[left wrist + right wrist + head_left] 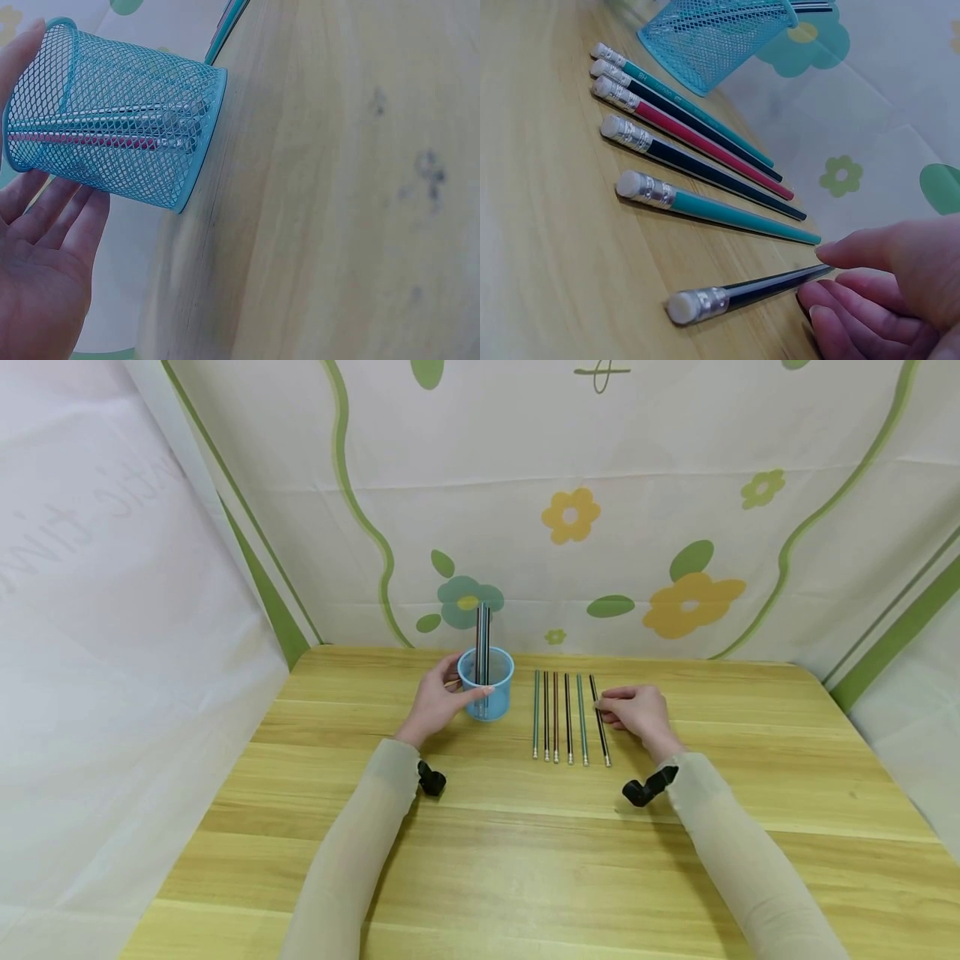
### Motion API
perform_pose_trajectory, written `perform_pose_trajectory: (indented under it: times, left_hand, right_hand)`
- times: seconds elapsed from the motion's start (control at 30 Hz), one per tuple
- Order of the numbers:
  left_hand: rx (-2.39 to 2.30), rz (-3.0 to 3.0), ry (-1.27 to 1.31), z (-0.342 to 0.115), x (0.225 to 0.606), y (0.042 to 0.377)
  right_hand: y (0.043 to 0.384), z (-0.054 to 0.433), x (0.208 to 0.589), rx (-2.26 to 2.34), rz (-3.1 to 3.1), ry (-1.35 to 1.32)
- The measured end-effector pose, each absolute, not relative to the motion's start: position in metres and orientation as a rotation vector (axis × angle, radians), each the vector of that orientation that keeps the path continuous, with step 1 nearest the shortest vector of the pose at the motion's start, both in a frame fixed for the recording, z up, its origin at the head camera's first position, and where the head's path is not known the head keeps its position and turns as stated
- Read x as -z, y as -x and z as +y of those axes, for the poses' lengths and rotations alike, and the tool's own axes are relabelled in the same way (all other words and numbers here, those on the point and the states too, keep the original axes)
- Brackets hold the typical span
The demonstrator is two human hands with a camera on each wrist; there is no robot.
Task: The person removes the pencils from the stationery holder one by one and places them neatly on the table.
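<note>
My left hand [437, 700] holds a blue mesh pencil cup [501, 700] upright on the table, thumb on the near side and fingers round the other. Several pencils [482, 631] stand in the cup; through the mesh in the left wrist view their metal eraser ends are at its bottom. With thumb and fingers, my right hand [637, 710] pinches a black pencil [761, 289] near its far end. That pencil lies slightly slanted on the table, its white eraser toward me. To its left, teal, black and red pencils [712, 211] lie side by side, erasers also toward me.
The wooden table [510, 868] ends at the back against a white flowered cloth [465, 510]. Another white cloth [112, 652] hangs at the left. Each wrist wears a small black camera, such as the right one [648, 785].
</note>
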State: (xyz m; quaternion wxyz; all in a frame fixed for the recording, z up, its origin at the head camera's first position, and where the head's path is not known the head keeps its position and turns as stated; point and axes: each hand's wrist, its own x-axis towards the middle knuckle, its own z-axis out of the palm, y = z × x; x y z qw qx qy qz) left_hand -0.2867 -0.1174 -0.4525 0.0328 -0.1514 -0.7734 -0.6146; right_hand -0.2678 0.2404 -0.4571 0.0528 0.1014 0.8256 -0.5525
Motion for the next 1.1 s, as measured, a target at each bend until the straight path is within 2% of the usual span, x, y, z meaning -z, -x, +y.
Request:
perform_pose_trajectory:
  times: [0.27, 0.5, 1.1]
  left_hand:
    - [1.927, -2.364, 0.493, -0.116, 0.448, 0.284]
    - [1.941, -2.361, 0.507, -0.114, 0.423, 0.266]
    - [1.942, -2.377, 0.502, -0.114, 0.420, 0.264]
  right_hand:
    - [0.264, 0.242, 0.451, 1.706, 2.506, -0.283]
    - [0.266, 0.240, 0.445, 1.782, 2.483, -0.252]
    - [0.259, 0.213, 0.422, 1.905, 2.392, -0.156]
